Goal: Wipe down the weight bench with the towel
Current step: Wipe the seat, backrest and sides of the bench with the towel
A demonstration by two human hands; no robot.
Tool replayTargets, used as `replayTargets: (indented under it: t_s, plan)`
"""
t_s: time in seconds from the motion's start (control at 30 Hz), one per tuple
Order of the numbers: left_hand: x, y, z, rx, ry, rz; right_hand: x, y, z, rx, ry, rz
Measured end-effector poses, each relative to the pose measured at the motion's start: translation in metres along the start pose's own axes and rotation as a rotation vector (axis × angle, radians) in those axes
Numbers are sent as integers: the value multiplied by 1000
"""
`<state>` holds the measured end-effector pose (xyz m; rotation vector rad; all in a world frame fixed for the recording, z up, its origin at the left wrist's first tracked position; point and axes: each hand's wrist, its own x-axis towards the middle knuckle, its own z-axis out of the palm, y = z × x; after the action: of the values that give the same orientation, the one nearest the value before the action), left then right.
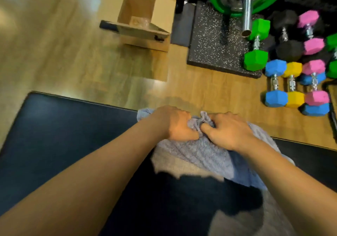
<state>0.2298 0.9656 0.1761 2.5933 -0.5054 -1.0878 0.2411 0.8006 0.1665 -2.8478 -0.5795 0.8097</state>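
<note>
Towel (204, 155), grey-blue, lies bunched on the far edge of the dark weight bench (63, 135), and you have both hands on it side by side. Your left hand (175, 124) and right hand (228, 130) each have fingers curled, gripping a raised fold between them. Cardboard box (140, 19) and coloured dumbbells (295, 84) sit on the wood floor (54, 53) beyond.
</note>
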Motion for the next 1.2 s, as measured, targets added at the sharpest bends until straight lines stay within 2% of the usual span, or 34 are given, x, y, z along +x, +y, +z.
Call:
replayTargets:
  t_s: [0.17,0.3,0.4,0.53,0.63,0.77,1.2]
  plan:
    - [-67,-119,10,-69,165,-117,52,-124,11,-2,-32,-151]
    - [-111,-214,18,-28,304,-260,95,-225,28,-56,4,-255]
    - [-139,-272,17,-40,308,-362,121,-292,38,-21,21,-311]
    - [-150,-293,21,-80,301,-453,132,-313,40,15,56,-345]
    - [-143,-272,16,1,299,-480,126,-297,36,62,82,-365]
    - [-125,-221,10,119,246,-429,109,-245,34,128,102,-357]
    - [38,74,29,130,287,-125,-23,62,17,170,239,-63]
